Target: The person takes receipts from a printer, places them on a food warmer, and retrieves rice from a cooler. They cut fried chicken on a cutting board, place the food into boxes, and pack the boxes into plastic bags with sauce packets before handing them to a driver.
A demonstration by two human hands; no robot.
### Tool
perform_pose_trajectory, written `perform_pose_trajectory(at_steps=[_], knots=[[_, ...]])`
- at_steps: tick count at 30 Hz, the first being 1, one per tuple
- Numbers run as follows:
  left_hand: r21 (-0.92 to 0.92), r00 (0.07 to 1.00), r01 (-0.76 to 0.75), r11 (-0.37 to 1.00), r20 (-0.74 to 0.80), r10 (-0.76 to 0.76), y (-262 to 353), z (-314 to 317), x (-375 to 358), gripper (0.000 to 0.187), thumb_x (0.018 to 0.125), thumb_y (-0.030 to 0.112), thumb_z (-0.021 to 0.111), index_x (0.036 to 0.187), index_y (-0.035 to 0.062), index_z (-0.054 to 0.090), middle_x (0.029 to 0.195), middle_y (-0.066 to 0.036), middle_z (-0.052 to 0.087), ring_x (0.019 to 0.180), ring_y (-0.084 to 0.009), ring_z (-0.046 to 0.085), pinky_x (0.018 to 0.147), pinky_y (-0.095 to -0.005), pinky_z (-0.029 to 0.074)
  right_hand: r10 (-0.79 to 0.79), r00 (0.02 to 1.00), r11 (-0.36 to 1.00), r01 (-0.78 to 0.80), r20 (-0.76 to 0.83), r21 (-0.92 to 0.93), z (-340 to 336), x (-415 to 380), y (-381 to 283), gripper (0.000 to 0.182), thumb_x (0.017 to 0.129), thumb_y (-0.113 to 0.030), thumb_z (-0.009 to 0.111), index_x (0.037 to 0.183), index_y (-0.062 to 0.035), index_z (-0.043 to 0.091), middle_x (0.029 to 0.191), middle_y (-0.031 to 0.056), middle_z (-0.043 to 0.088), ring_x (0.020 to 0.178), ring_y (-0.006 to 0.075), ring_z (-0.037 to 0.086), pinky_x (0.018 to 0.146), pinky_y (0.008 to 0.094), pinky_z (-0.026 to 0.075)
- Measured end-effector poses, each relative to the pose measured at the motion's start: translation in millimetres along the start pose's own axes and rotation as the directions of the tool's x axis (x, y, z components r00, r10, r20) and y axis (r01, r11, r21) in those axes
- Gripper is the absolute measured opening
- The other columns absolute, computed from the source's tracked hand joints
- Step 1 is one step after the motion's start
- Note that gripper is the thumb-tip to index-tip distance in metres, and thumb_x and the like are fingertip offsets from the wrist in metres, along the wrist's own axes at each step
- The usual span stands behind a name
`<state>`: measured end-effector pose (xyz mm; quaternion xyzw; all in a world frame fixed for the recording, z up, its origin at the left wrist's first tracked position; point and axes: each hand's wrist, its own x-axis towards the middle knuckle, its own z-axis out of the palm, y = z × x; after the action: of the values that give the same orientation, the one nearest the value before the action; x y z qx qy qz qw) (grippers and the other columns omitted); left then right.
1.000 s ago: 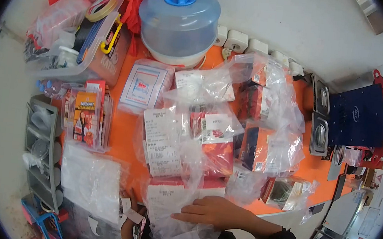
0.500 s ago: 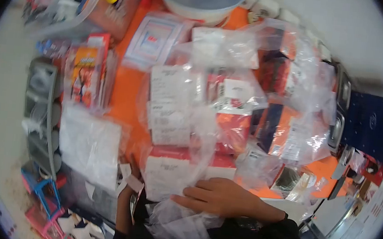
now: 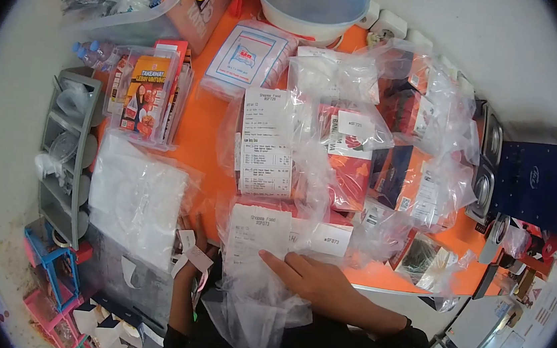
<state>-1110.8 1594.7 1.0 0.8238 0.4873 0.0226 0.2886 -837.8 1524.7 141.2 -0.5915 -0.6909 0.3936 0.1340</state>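
My right hand [image 3: 318, 284] lies over the near parcel, its index finger stretched onto the receipt [image 3: 256, 235] marked "Shopee Food #SF073". The other fingers are partly bent, and nothing shows gripped in them. Beneath the receipt is a red and white box [image 3: 307, 227] in a clear plastic bag [image 3: 253, 329], whose loose end hangs toward me. A white label [image 3: 332, 238] reading "#SF073" is on the box. My left hand [image 3: 200, 235] is left of this parcel, partly hidden by curled white paper labels [image 3: 192, 253] that it seems to hold.
Behind stands another bagged red box [image 3: 348, 181] with a receipt [image 3: 266, 146] marked #SF729. More bagged orange boxes [image 3: 418, 184] line the right. Flat plastic bags [image 3: 136, 194], a flyer holder [image 3: 144, 97] and a grey divided rack [image 3: 66, 147] are left. A tub [image 3: 311, 6] stands at the back.
My right hand has moved its index finger onto the receipt, and the plastic over it lies lower. The view has shifted slightly and become sharper.
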Motion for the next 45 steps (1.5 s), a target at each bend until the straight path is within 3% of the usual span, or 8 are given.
perform_pose_trajectory(at_steps=[22,25,33,36,37,38,40,45], knots=[[-0.047,0.987,-0.156,0.987,-0.048,0.154,8,13,34,0.045,0.085,0.019,0.051,0.127,0.0064,0.041,0.130,-0.017,0.039,0.120,-0.0318,0.039,0.100,-0.0394,0.033,-0.003,0.916,0.981,-0.076,-0.401,-0.180,143,5,67,0.033,0.075,-0.009,0.057,0.107,-0.0098,0.056,0.082,0.0091,0.058,0.070,0.0254,0.058,0.061,0.0340,0.046],[-0.034,0.976,-0.208,0.978,-0.073,0.205,21,22,50,0.045,0.085,0.019,0.051,0.127,0.0064,0.041,0.130,-0.017,0.039,0.120,-0.0317,0.039,0.099,-0.0393,0.033,0.280,0.787,0.930,-0.081,-0.549,0.358,101,0,14,0.017,0.084,-0.013,0.053,0.100,-0.0082,0.057,0.085,0.0096,0.061,0.072,0.0228,0.058,0.061,0.0333,0.046],[-0.051,0.940,-0.337,0.940,-0.069,0.333,0,11,32,0.045,0.085,0.019,0.051,0.127,0.0064,0.041,0.130,-0.017,0.040,0.120,-0.0314,0.040,0.099,-0.0390,0.033,0.522,0.526,0.807,-0.048,-0.672,0.589,109,-4,14,0.013,0.087,-0.016,0.051,0.093,-0.0073,0.058,0.080,0.0085,0.060,0.069,0.0193,0.058,0.060,0.0309,0.047],[-0.077,0.934,-0.357,0.931,-0.044,0.355,-5,5,24,0.045,0.085,0.019,0.051,0.127,0.0064,0.041,0.130,-0.017,0.040,0.119,-0.0313,0.040,0.099,-0.0389,0.033,0.565,0.310,0.825,-0.239,-0.764,0.513,59,-39,5,0.013,0.088,-0.017,0.050,0.090,-0.0069,0.058,0.078,0.0081,0.060,0.068,0.0180,0.057,0.059,0.0300,0.047],[-0.085,0.932,-0.362,0.928,-0.039,0.360,-4,2,23,0.045,0.085,0.019,0.051,0.127,0.0064,0.041,0.130,-0.017,0.040,0.119,-0.0313,0.040,0.099,-0.0389,0.033,0.584,0.196,0.774,0.160,-0.788,0.613,25,-51,-20,0.016,0.087,-0.019,0.051,0.081,-0.0052,0.056,0.074,0.0044,0.057,0.062,0.0138,0.055,0.056,0.0274,0.046],[-0.090,0.932,-0.361,0.928,-0.035,0.360,-7,-1,21,0.045,0.085,0.019,0.051,0.127,0.0064,0.041,0.130,-0.017,0.040,0.119,-0.0312,0.040,0.099,-0.0388,0.034,0.228,0.045,0.974,0.009,-0.973,0.228,-7,-60,-13,0.018,0.087,-0.021,0.053,0.079,-0.0052,0.055,0.071,0.0022,0.054,0.060,0.0124,0.053,0.055,0.0245,0.045],[-0.090,0.929,-0.370,0.925,-0.027,0.369,-5,-7,25,0.045,0.085,0.019,0.051,0.127,0.0064,0.041,0.130,-0.017,0.040,0.119,-0.0311,0.040,0.099,-0.0388,0.034,0.466,0.151,0.628,0.638,-0.872,0.446,-91,-91,-91,0.011,0.090,-0.016,0.052,0.085,-0.0063,0.055,0.076,0.0025,0.056,0.070,0.0105,0.055,0.061,0.0217,0.045],[-0.094,0.936,-0.351,0.932,-0.027,0.350,3,-14,43,0.044,0.085,0.019,0.051,0.127,0.0064,0.041,0.130,-0.017,0.041,0.119,-0.0310,0.040,0.099,-0.0386,0.034,0.125,0.170,0.822,0.533,-0.978,0.198,-287,-134,-129,0.014,0.091,-0.019,0.050,0.087,-0.0062,0.054,0.071,0.0003,0.054,0.064,0.0089,0.052,0.062,0.0223,0.046]])
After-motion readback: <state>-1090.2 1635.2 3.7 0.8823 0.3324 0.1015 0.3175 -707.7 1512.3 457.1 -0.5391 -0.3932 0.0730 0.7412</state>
